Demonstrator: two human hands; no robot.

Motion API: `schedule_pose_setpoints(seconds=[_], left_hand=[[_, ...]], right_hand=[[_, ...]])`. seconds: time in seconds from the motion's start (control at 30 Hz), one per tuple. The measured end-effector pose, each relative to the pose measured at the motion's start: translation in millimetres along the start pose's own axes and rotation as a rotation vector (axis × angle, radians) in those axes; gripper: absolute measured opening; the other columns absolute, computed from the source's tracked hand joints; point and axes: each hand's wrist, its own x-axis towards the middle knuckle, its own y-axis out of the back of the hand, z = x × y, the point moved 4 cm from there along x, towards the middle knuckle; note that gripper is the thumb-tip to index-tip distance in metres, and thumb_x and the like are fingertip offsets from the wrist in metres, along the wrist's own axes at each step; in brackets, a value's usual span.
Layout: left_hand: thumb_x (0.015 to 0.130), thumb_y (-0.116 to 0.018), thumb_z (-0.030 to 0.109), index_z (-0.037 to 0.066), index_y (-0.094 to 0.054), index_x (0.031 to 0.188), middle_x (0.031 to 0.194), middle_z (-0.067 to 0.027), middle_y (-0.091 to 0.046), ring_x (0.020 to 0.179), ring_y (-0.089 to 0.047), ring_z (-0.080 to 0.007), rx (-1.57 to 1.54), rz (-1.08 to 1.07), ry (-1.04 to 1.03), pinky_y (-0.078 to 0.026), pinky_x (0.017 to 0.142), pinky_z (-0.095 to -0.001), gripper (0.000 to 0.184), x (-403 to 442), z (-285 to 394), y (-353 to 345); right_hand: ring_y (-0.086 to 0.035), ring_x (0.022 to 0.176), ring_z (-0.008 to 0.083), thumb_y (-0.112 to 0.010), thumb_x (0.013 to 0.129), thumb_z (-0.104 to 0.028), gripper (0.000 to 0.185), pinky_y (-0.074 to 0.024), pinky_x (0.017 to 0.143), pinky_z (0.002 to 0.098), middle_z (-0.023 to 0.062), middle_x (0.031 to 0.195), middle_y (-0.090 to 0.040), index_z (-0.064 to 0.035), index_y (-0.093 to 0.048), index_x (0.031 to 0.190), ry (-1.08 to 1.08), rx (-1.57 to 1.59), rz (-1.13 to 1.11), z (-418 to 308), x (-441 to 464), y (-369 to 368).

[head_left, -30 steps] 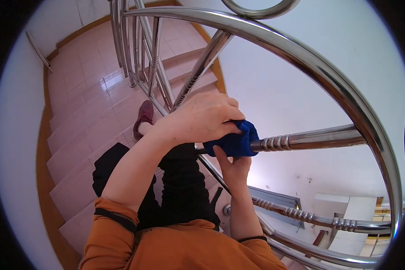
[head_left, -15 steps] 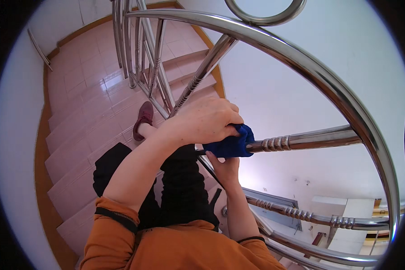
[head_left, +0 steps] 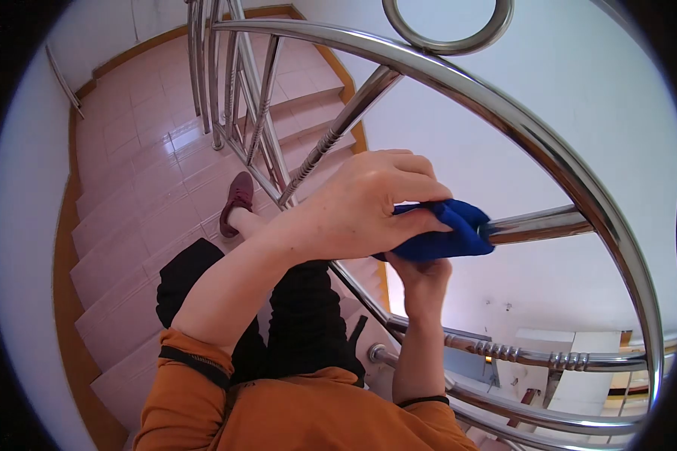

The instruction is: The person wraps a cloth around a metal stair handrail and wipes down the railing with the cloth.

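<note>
Left hand (head_left: 372,199): thumb and fingers are pinching the blue cloth (head_left: 447,239).
Right hand (head_left: 423,284): is meeting the cloth from below; fingertips are hiding, grip cannot be told.
Metal bar (head_left: 541,225): is passing into the cloth; snug, even pressure should be serving best.

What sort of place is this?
Probably an indoor stairwell: pinkish tiled steps, a shiny metal railing alongside them, and a pale wall beyond it.

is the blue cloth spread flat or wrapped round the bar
Wrapped, at least partly: the blue cloth curves over the metal bar, which emerges from one end.
</note>
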Motion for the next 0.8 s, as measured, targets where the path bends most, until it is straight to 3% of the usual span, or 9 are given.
schedule_pose_setpoints(seconds=[0.03, 0.13, 0.17, 0.2, 0.3, 0.43, 0.57, 0.67, 0.8], left_hand=[[0.075, -0.067, 0.009, 0.003, -0.066, 0.087, 0.079, -0.008, -0.059, 0.078, -0.058, -0.0265, 0.0, 0.002, -0.001, -0.047, 0.069, -0.0358, 0.014, 0.6, 5.7, 0.2], [0.074, -0.068, 0.007, 0.003, -0.066, 0.088, 0.077, -0.0072, -0.059, 0.074, -0.058, -0.0256, 0.065, 0.037, -0.085, -0.047, 0.067, -0.0355, 0.015, 1.7, 18.1, 0.7], [0.073, -0.068, 0.008, 0.004, -0.066, 0.087, 0.076, -0.0069, -0.058, 0.073, -0.058, -0.0252, 0.094, 0.055, -0.116, -0.047, 0.066, -0.0348, 0.015, 1.8, 19.6, 1.1], [0.073, -0.068, 0.008, 0.004, -0.066, 0.087, 0.075, -0.0065, -0.058, 0.071, -0.057, -0.0247, 0.122, 0.072, -0.145, -0.047, 0.065, -0.0341, 0.014, 1.2, 20.9, 1.7], [0.072, -0.07, 0.009, 0.004, -0.066, 0.086, 0.074, -0.0066, -0.058, 0.071, -0.057, -0.0247, 0.084, 0.085, -0.131, -0.046, 0.064, -0.0335, 0.015, 0.7, 19.1, 0.9], [0.072, -0.071, 0.009, 0.004, -0.066, 0.086, 0.074, -0.0069, -0.057, 0.07, -0.057, -0.0247, 0.093, 0.088, -0.134, -0.045, 0.063, -0.0343, 0.017, 0.3, 18.7, 2.1], [0.07, -0.073, 0.002, -0.001, -0.066, 0.094, 0.081, -0.0093, -0.061, 0.072, -0.059, -0.021, 0.109, 0.018, -0.145, -0.047, 0.06, -0.0285, 0.026, 0.9, 17.2, 3.0], [0.07, -0.073, 0.003, -0.001, -0.067, 0.094, 0.081, -0.0096, -0.061, 0.073, -0.059, -0.0213, 0.112, -0.005, -0.117, -0.048, 0.06, -0.0284, 0.026, 1.8, 12.7, 6.3], [0.072, -0.074, 0.004, 0.0, -0.067, 0.095, 0.083, -0.01, -0.062, 0.075, -0.06, -0.0224, 0.118, -0.051, -0.086, -0.049, 0.062, -0.0289, 0.024, 1.5, 0.5, 6.6]], right_hand=[[-0.06, 0.099, 0.0179, -0.07, 0.074, 0.009, 0.041, -0.0479, 0.088, 0.031, 0.0101, 0.108, -0.062, 0.0021, -0.057, 0.112, 0.029, 0.001, -0.02, -7.0, 0.3, 3.8], [-0.058, 0.102, 0.0182, -0.07, 0.073, 0.01, 0.041, -0.0465, 0.091, 0.0321, 0.0094, 0.109, -0.061, 0.0011, -0.057, 0.111, 0.041, -0.141, -0.037, -26.3, -1.1, 4.7], [-0.055, 0.109, 0.0202, -0.071, 0.073, 0.006, 0.055, -0.0449, 0.094, 0.0335, 0.0123, 0.117, -0.056, 0.0044, -0.047, 0.123, 0.144, -0.198, -0.094, -32.4, -0.9, 3.5], [-0.055, 0.109, 0.0202, -0.071, 0.073, 0.006, 0.055, -0.0449, 0.094, 0.0335, 0.0123, 0.117, -0.056, 0.0044, -0.047, 0.123, 0.144, -0.199, -0.097, -36.3, -1.3, 4.4], [-0.049, 0.119, 0.0225, -0.071, 0.072, 0.007, 0.07, -0.0402, 0.1, 0.0358, 0.0113, 0.127, -0.05, -0.002, -0.039, 0.133, 0.246, -0.224, -0.084, -52.4, -7.0, 10.4], [-0.051, 0.116, 0.0214, -0.066, 0.078, 0.003, 0.062, -0.0407, 0.099, 0.0352, 0.0118, 0.124, -0.053, 0.0012, -0.039, 0.133, 0.388, -0.075, 0.01, -74.1, -12.9, 14.4], [-0.056, 0.107, 0.0192, -0.066, 0.083, -0.004, 0.05, -0.0414, 0.096, 0.0331, 0.0114, 0.114, -0.059, 0.0024, -0.045, 0.128, 0.377, -0.052, 0.166, -76.0, -8.6, 13.2], [-0.055, 0.107, 0.0185, -0.066, 0.083, -0.004, 0.049, -0.0416, 0.096, 0.0328, 0.0113, 0.115, -0.058, 0.0024, -0.044, 0.127, 0.489, -0.105, 0.192, -68.4, -6.7, 11.1], [-0.055, 0.108, 0.0184, -0.067, 0.082, 0.001, 0.052, -0.0417, 0.096, 0.0328, 0.0113, 0.116, -0.057, 0.0017, -0.043, 0.127, 0.434, -0.069, 0.163, -54.9, -4.8, 13.1]])
